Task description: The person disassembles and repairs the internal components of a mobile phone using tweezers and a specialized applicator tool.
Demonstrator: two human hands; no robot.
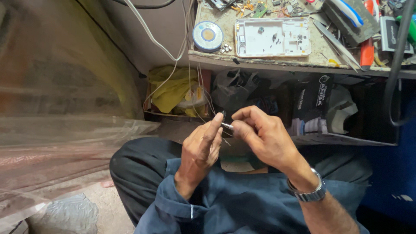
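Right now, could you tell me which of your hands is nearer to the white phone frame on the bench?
Right. The right hand is below the white phone frame, almost straight under it; the left hand sits lower and further left.

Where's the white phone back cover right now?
The white phone back cover lies flat on the workbench at top centre, just right of the round solder spool.

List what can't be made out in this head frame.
- Small metal piece pinched between left hand and right hand: mostly covered by fingertips; kind unclear.
- Bags in the shelf under the workbench: in shadow.
- Tools at top right: cut by the frame edge.
- White phone frame: its parts too small.
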